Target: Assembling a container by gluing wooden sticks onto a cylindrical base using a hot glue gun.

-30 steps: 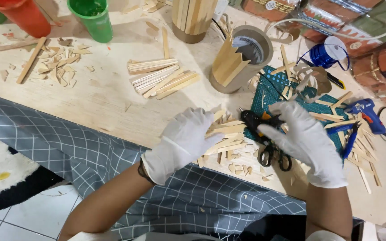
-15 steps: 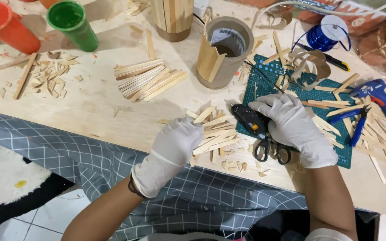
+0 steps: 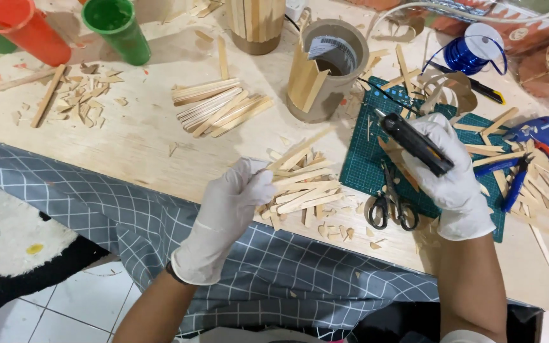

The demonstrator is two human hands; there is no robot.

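Head view: left hand (image 3: 233, 213) is pinching one wooden stick (image 3: 300, 150) by its near end, lifting it off the stick pile (image 3: 300, 190) just right of its fingers; right hand (image 3: 449, 174) is closing round a black knife (image 3: 414, 143), held over the green mat (image 3: 363, 152). Stick is looking light, stiff and thin, likely to snap if bent, so gripping flat near an end is best. Scissors (image 3: 392, 206) are lying between the hands, nearer the right.

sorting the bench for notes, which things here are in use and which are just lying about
In use:
left gloved hand on the heap of flat wooden sticks
right gloved hand holding the black utility knife

Lying about:
black-handled scissors
blue glue gun
green plastic cup
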